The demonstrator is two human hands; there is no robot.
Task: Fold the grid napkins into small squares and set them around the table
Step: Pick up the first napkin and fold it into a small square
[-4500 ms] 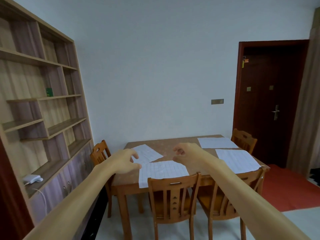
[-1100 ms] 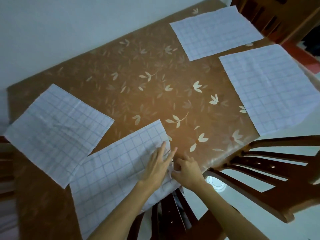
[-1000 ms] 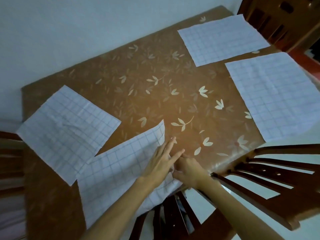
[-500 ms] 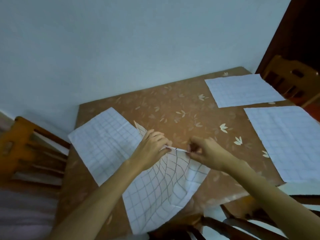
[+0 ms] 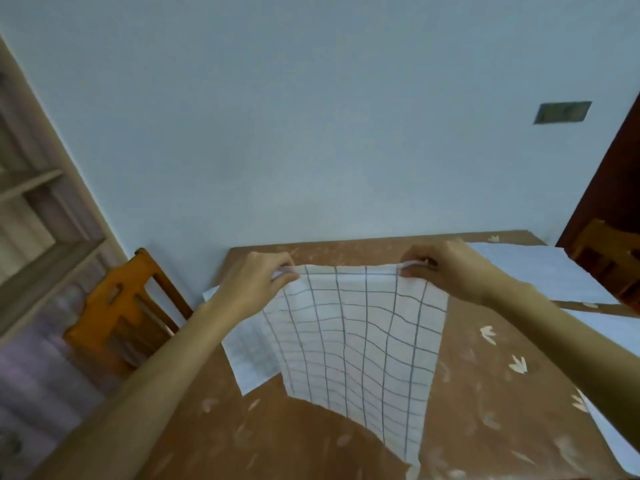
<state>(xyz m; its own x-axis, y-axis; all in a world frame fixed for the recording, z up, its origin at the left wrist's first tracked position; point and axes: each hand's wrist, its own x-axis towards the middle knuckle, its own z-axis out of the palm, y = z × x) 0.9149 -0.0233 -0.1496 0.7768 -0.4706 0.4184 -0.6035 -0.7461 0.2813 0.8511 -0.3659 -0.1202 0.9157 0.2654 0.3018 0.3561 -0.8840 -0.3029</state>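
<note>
A white napkin with a dark grid (image 5: 356,344) hangs in the air above the brown leaf-patterned table (image 5: 485,375). My left hand (image 5: 254,282) pinches its upper left corner and my right hand (image 5: 440,265) pinches its upper right corner, so the top edge is stretched between them. The lower part droops toward the table. A second grid napkin (image 5: 249,355) lies flat on the table behind and to the left, partly hidden. Two more napkins lie at the right: one at the back (image 5: 533,275), one at the near right edge (image 5: 616,344).
An orange wooden chair (image 5: 121,306) stands at the table's left end, with wooden shelving (image 5: 34,209) beyond it. Another chair back (image 5: 609,254) and a dark door (image 5: 616,174) are at the far right. A pale wall runs along the table's far side.
Both hands have lifted the napkin off the table and moved apart, stretching its top edge between them. The view has tilted up toward the wall.
</note>
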